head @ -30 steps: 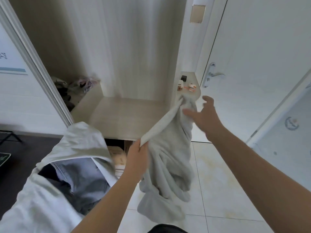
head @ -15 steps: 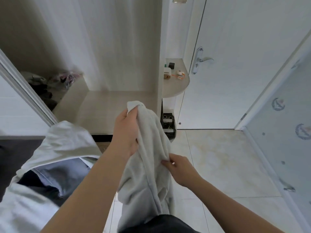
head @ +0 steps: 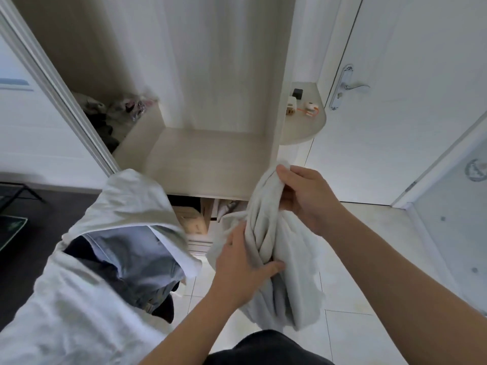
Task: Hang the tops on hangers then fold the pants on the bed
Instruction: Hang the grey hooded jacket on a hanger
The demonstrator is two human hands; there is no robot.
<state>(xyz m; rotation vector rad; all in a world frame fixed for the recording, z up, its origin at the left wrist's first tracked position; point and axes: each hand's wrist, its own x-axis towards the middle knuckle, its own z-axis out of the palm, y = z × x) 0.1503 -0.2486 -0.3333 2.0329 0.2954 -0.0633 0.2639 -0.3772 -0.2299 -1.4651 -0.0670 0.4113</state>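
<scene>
Evidently early stage. Right hand (head: pixel 305 196) gripped top of bunched pale garment (head: pixel 290 248); left hand (head: pixel 237 264) clutched its middle, near open wardrobe (head: pixel 210 154). No hanger visible, nothing hung. Clothes bundle (head: pixel 126 196) draped over left forearm, awaiting handling. Bed out of view.

**Cloth, laminate, metal, tile**

Centre, toward 4 o'clock: pale grey bunched cloth garment (head: pixel 287 248), soft, matt, deeply creased.
8 o'clock: white crumpled cloth top (head: pixel 126 206), matt, finely wrinkled. Blue-grey cloth piece (head: pixel 137 256) under it, smoother, denim-like weave.
12 o'clock: pale wood-grain wardrobe shelf (head: pixel 205 159), smooth, low sheen.
2 o'clock: silver metal lever door handle (head: pixel 353 87), polished.
5 o'clock: cream floor tiles (head: pixel 369 246), glossy.
Below the shelf: brown cardboard box (head: pixel 189 219), matt.
</scene>
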